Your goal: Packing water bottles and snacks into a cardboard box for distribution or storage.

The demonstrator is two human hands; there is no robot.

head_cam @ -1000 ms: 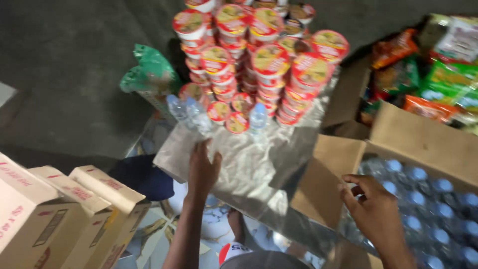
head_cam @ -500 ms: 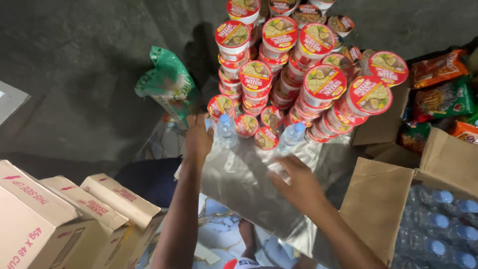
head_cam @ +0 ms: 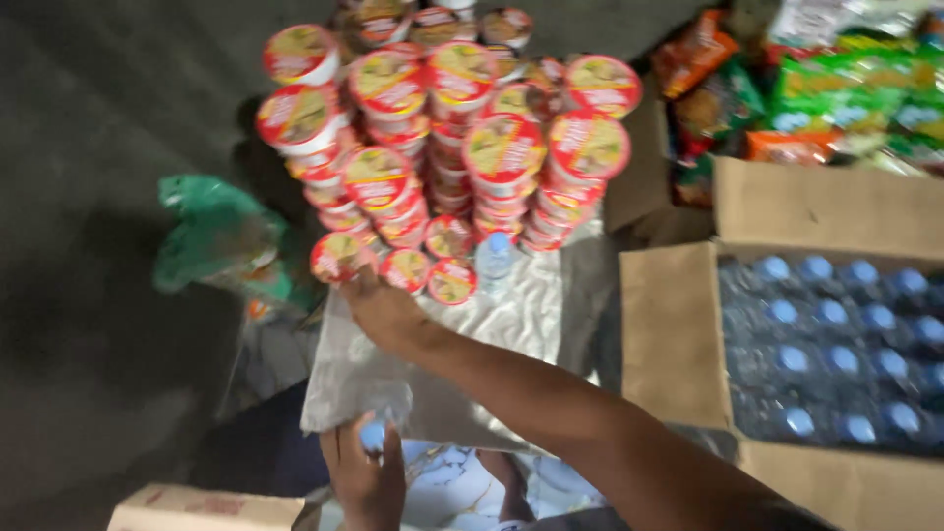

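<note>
my right hand (head_cam: 385,313) reaches across the silver sheet (head_cam: 511,324) to the cup stacks (head_cam: 442,128) at its far edge, fingers curled by a small lid; whether it grips, i cannot tell. my left hand (head_cam: 364,472) closes around a bottle (head_cam: 374,433) at the near edge, cap pointing at me, long axis upright. i judge it best set down gently beside the standing bottle (head_cam: 497,258), clear of the leaning stacks.

head cam | looks steeply down | close over silver sheet (head_cam: 511,324)
</note>
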